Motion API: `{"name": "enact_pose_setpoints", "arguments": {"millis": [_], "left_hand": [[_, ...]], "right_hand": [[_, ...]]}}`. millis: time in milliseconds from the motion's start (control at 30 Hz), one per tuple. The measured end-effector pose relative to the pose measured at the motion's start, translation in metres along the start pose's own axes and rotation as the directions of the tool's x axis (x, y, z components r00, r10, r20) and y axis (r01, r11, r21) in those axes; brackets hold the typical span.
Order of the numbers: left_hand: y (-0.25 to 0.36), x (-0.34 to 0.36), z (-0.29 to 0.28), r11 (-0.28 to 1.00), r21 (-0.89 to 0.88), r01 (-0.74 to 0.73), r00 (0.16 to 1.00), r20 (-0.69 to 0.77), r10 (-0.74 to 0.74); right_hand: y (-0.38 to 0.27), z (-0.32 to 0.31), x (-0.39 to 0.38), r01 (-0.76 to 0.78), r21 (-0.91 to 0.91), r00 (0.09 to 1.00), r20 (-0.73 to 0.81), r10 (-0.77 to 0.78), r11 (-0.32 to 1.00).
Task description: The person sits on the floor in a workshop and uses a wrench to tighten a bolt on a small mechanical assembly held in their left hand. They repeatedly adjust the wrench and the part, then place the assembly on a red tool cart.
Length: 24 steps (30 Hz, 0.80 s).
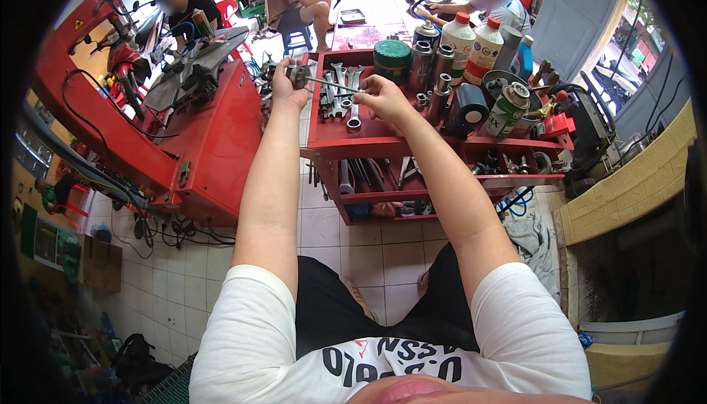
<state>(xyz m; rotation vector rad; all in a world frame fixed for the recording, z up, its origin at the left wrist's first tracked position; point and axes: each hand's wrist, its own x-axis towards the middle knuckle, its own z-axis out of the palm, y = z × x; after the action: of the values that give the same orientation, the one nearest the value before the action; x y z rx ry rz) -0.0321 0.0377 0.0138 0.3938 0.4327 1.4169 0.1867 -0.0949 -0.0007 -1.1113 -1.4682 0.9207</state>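
Note:
Above the left end of the red tool cart (pixel 368 146), my left hand (pixel 289 89) is closed round a dark, roundish metal part (pixel 299 75). A thin metal rod (pixel 330 83) runs from that part across to my right hand (pixel 381 100), whose fingers pinch its far end. Whether the rod is fixed in the part or only touches it, I cannot tell. Beneath the rod, several combination wrenches (pixel 340 95) lie on the cart's top. One ring-ended wrench (pixel 354 120) lies nearest to my right hand.
Right of my hands stand a green tub (pixel 392 59), metal sockets (pixel 440 97), white bottles (pixel 484 49) and a spray can (pixel 509 106). A red machine (pixel 213 146) rises at the left. Beyond the cart are a seated person (pixel 294 2) and two other people. Cables (pixel 184 236) trail over the tiles.

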Motion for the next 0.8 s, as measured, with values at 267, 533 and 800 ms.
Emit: {"name": "enact_pose_setpoints", "arguments": {"millis": [267,533,800], "left_hand": [[-0.002,0.009,-0.005,0.999,0.034,-0.007,1.000,0.010,0.006],[-0.002,0.009,-0.005,1.000,0.009,0.003,1.000,-0.010,-0.003],[-0.001,0.013,-0.010,1.000,0.004,-0.005,1.000,0.026,0.005]], "right_hand": [[0.008,-0.008,0.008,-0.224,0.050,0.968,0.130,0.216,0.973],[0.005,-0.007,0.004,-0.122,-0.048,0.990,0.070,0.125,0.991],[0.000,-0.004,0.002,-0.092,-0.031,0.996,0.000,0.092,0.995]]}}
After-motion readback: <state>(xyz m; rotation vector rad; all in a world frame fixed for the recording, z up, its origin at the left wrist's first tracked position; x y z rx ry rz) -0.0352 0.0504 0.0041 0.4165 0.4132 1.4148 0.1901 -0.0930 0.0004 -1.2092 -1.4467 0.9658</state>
